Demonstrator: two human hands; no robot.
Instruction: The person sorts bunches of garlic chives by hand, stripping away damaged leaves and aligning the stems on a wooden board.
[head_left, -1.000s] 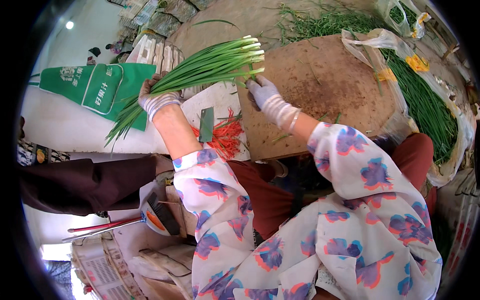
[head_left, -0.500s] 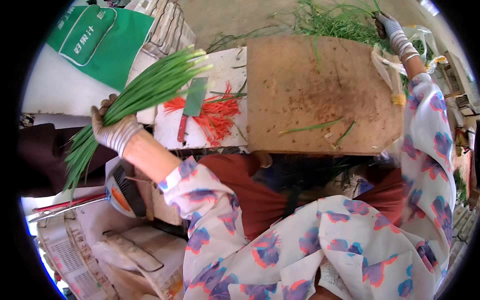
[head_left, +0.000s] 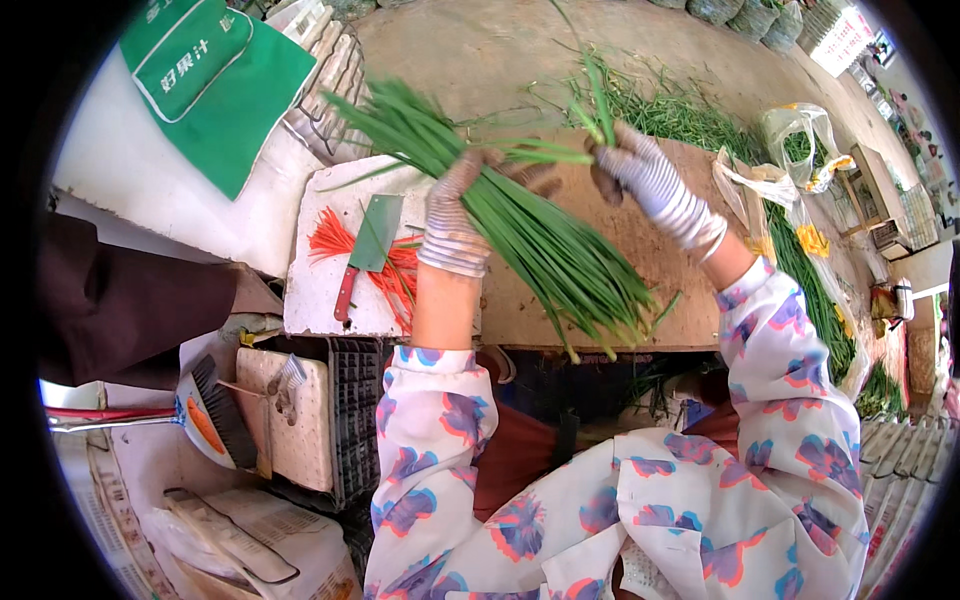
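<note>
My left hand point(head_left: 458, 210), gloved, is clenched around a thick bunch of green stalks point(head_left: 550, 245) roughly mid-length; one end fans up-left past the knuckles, the other runs down-right over the brown board point(head_left: 675, 265). Can't tell if the low end touches the board. My right hand point(head_left: 645, 180), also gloved, is just right of the bunch, fingers closed on a few loose stalks point(head_left: 598, 95) that stick up above it. A couple more green blades stretch across the gap between the two hands; fingertips of the left are blurred there, so exact contact unclear. Left of my left hand: white slab point(head_left: 300, 300) carrying a heap of orange-red strips point(head_left: 330, 235), with a cleaver point(head_left: 376, 235) lying on top of them, red handle toward me. Further up-left of that hand, a green cloth item point(head_left: 255, 120) is spread on a white surface point(head_left: 110, 155). Beyond my right hand, loose greens point(head_left: 690, 110) are scattered on the floor. To the right of it, past the board, a clear plastic bag point(head_left: 740, 190) is full of long greens. Below and left of my left hand, a dustpan point(head_left: 205, 425) with a dark-bristled brush point(head_left: 225, 410).
</note>
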